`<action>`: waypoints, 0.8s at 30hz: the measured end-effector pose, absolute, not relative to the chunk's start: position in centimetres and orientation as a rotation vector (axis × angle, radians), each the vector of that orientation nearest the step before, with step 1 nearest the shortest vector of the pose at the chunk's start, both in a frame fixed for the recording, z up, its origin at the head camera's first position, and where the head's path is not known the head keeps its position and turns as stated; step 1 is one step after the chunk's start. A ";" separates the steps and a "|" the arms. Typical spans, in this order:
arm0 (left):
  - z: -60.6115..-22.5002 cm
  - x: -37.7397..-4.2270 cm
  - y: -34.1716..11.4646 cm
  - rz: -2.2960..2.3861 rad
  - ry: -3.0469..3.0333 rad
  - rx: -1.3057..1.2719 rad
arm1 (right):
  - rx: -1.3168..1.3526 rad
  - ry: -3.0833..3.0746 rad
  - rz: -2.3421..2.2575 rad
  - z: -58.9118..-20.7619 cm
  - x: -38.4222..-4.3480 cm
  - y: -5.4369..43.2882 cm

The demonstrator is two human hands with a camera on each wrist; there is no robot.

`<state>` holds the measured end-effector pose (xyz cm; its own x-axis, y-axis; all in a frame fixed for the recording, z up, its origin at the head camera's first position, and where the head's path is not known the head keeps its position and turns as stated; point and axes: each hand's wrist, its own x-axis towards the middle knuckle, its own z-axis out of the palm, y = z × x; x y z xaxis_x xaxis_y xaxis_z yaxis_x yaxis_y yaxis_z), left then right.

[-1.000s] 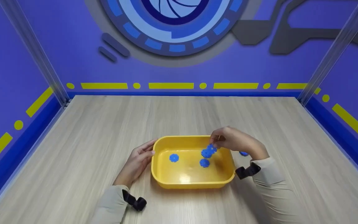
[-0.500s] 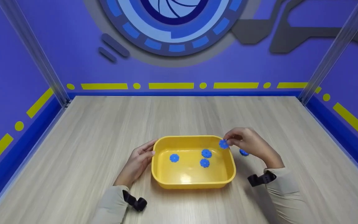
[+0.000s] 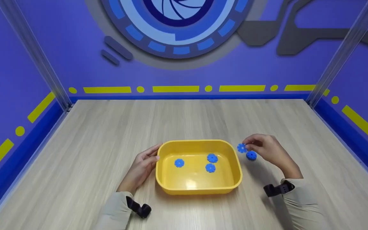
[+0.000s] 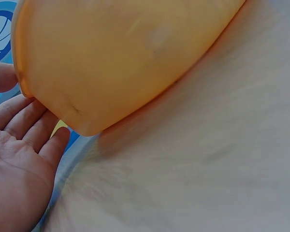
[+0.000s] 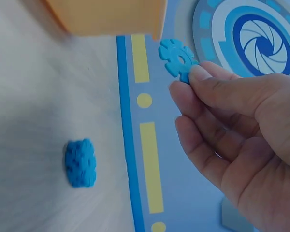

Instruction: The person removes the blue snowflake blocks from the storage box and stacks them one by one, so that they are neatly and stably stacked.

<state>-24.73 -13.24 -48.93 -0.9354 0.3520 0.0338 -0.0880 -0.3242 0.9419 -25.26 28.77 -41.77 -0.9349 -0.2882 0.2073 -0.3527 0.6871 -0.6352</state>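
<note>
A yellow plastic tub stands on the table with several blue notched discs inside or near it; three lie flat on its floor, one disc to the left and two to the right. My left hand holds the tub's left rim, thumb at the edge and fingers against the outer wall. Just past the right rim, my right hand pinches another blue notched disc between thumb and forefinger, raised off the table. Below that hand a short stack of such discs rests on the tabletop.
The wood-grain table is bounded by blue panels at the back and both sides. Metal corner posts rise at the back corners. A black camera is strapped to each wrist.
My right hand has moved right, lifting the pinched disc out from over the tub to beyond its right rim. The left hand and tub have stayed put.
</note>
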 end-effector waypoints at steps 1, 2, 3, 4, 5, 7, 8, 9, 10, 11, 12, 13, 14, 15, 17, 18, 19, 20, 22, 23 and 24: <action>-48.9 -24.7 -13.2 2.334 1.635 0.336 | 0.519 -2.808 1.080 -41.9 -25.3 29.0; -48.9 -24.7 -13.2 2.337 1.636 0.332 | 0.506 -2.816 1.069 -42.0 -25.3 29.2; -48.9 -24.7 -13.2 2.338 1.640 0.329 | 0.491 -2.825 1.055 -42.2 -25.3 29.4; -48.9 -24.7 -13.2 2.338 1.642 0.329 | 0.478 -2.832 1.041 -42.3 -25.4 29.7; -48.9 -24.7 -13.2 2.339 1.644 0.326 | 0.465 -2.840 1.024 -42.5 -25.4 29.9; -48.9 -24.7 -13.2 2.339 1.643 0.320 | 0.437 -2.859 1.001 -42.8 -25.6 30.2; -48.9 -24.7 -13.2 2.336 1.646 0.320 | 0.423 -2.868 0.995 -43.0 -25.6 30.4; -48.9 -24.8 -13.2 2.334 1.647 0.322 | 0.408 -2.875 0.993 -43.1 -25.7 30.6; -48.9 -24.7 -13.2 2.333 1.646 0.320 | 0.393 -2.884 0.994 -43.2 -25.8 30.8; -48.9 -24.7 -13.2 2.333 1.646 0.314 | 0.375 -2.892 0.996 -43.4 -25.8 30.9; -48.9 -24.7 -13.2 2.332 1.648 0.314 | 0.364 -2.900 1.000 -43.5 -25.9 31.1; -48.9 -24.7 -13.2 2.332 1.651 0.314 | 0.344 -2.905 1.009 -43.6 -25.9 31.2; -48.9 -24.7 -13.2 2.330 1.655 0.316 | 0.332 -2.909 1.013 -43.7 -26.0 31.3; -48.9 -24.7 -13.2 2.331 1.655 0.317 | 0.317 -2.912 1.017 -43.8 -26.0 31.3; -48.9 -24.7 -13.2 2.334 1.654 0.315 | 0.293 -2.918 1.023 -43.9 -26.1 31.4; -48.9 -24.7 -13.2 2.334 1.654 0.314 | 0.286 -2.922 1.023 -44.0 -26.2 31.5; -48.9 -24.7 -13.2 2.335 1.652 0.314 | 0.268 -2.928 1.021 -44.1 -26.2 31.5; -48.9 -24.7 -13.3 2.334 1.651 0.314 | 0.260 -2.934 1.013 -44.1 -26.2 31.6; -48.9 -24.7 -13.3 2.327 1.652 0.308 | 0.236 -2.943 1.011 -44.3 -26.2 31.6; -48.9 -24.7 -13.3 2.323 1.653 0.309 | 0.224 -2.945 1.013 -44.4 -26.2 31.7; -48.9 -24.7 -13.3 2.319 1.655 0.310 | 0.218 -2.945 1.015 -44.4 -26.1 31.7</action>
<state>-24.74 -13.25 -48.90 -0.9393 0.3428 0.0148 -0.0974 -0.3080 0.9464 -26.12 31.72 -44.45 -0.9901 -0.1253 0.0636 -0.1378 0.7789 -0.6119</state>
